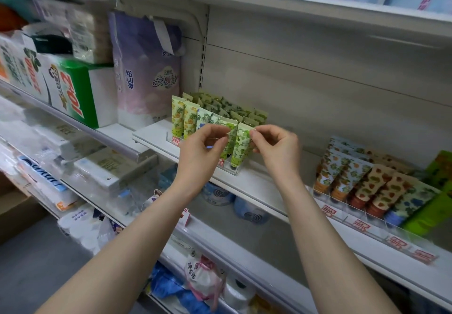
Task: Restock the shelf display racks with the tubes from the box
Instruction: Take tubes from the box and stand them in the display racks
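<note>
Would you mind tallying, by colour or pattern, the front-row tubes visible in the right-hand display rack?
Orange-fruit tubes: 2
Red-spotted tubes: 2
Blue-flowered tube: 1
Plain green tube: 1
Total: 6 in view

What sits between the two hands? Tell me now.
Head view: two green-leaf tubes, upright in the clear rack, front row, between left hand and right hand; each hand pinches one.
</note>
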`<action>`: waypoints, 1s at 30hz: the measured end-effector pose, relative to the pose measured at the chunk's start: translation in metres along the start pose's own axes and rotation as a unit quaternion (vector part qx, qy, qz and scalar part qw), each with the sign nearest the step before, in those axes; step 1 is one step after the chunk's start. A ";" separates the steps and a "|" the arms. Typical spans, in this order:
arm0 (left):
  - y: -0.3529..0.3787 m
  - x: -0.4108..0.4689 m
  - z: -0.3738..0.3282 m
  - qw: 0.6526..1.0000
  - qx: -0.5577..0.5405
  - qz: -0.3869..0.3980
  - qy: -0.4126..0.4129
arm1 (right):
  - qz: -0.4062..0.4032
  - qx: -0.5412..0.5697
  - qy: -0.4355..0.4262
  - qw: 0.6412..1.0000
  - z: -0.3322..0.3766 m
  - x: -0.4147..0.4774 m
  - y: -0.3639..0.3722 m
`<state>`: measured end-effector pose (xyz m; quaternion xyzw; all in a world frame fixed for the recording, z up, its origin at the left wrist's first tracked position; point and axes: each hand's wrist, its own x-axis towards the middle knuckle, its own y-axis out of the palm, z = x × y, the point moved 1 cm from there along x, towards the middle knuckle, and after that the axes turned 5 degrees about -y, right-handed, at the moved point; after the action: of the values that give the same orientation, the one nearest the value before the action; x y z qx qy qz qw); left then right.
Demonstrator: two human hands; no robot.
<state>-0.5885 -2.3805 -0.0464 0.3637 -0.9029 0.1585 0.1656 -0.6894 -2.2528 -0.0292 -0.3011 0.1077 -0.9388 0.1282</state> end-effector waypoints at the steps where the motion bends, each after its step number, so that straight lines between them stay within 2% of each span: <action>1: 0.001 0.000 0.000 1.000 0.000 0.001 0.002 | 0.000 0.000 -0.003 1.000 0.000 0.000 0.000; 8: 0.011 -0.002 -0.013 0.999 -0.017 0.014 0.031 | -0.025 -0.011 -0.019 0.999 0.001 -0.003 -0.015; 14: 0.044 -0.010 -0.035 0.995 -0.039 0.044 0.076 | -0.078 -0.036 -0.047 0.995 0.005 -0.018 -0.062; 22: 0.117 -0.045 -0.076 0.985 -0.104 0.105 0.088 | -0.162 -0.098 -0.068 0.980 0.010 -0.060 -0.160; 30: 0.206 -0.123 -0.140 0.961 -0.154 0.197 0.120 | -0.216 -0.164 -0.061 0.961 0.007 -0.120 -0.286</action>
<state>-0.6255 -2.1083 -0.0066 0.1270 -0.9436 0.0891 0.2924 -0.6415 -1.9475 -0.0088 -0.3912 0.1842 -0.8933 -0.1227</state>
